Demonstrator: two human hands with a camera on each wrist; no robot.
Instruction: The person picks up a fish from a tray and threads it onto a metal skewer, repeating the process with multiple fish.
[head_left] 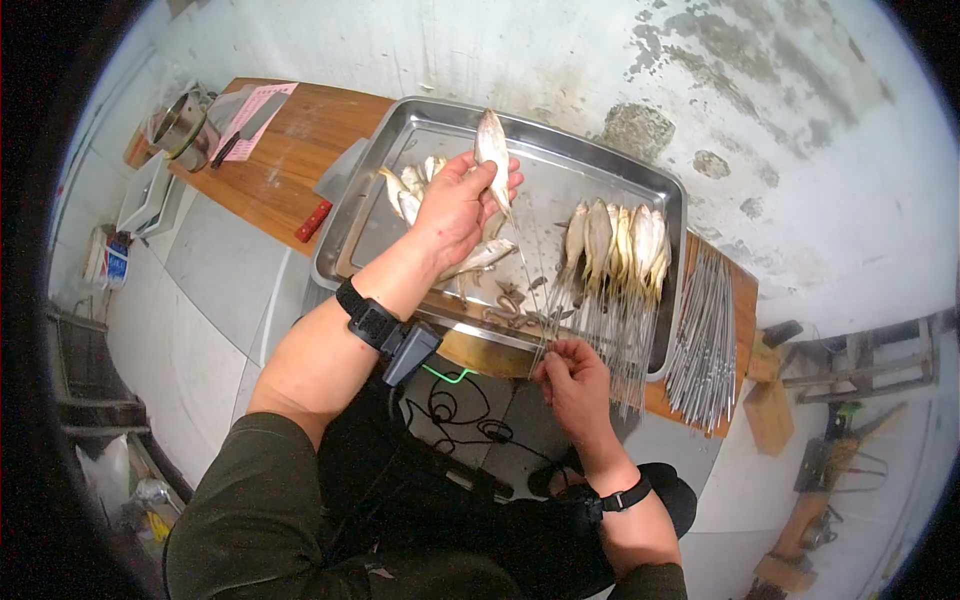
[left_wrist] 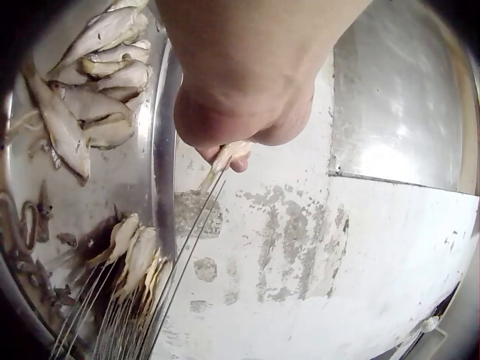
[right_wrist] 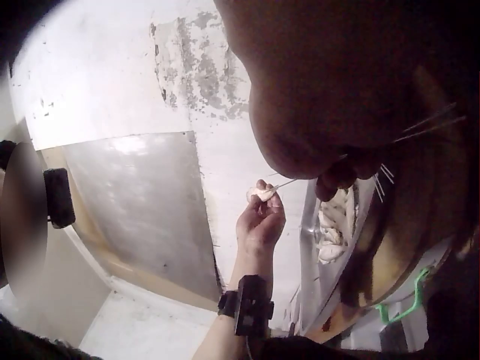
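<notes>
My left hand (head_left: 460, 210) holds a small pale fish (head_left: 490, 140) upright above the tray, thumb pressed along its side. Thin metal skewers (left_wrist: 186, 259) run from the lower end of this fish down toward my right hand (head_left: 575, 378), whose thumb and fingers pinch them near the tray's front edge. Inside the steel tray (head_left: 570, 180), a row of skewered fish (head_left: 615, 240) lies at the right, skewers pointing toward me. Loose fish (head_left: 480, 258) lie at the left, under and beside my left forearm. In the right wrist view my right hand is dark, its grip partly hidden.
Many bare skewers (head_left: 705, 335) lie on the board right of the tray. A red-handled knife (head_left: 314, 222) touches the tray's left side. Farther left are a cleaver (head_left: 248, 122) on pink paper and a metal pot (head_left: 183, 130). The stained wall (head_left: 520, 50) stands behind.
</notes>
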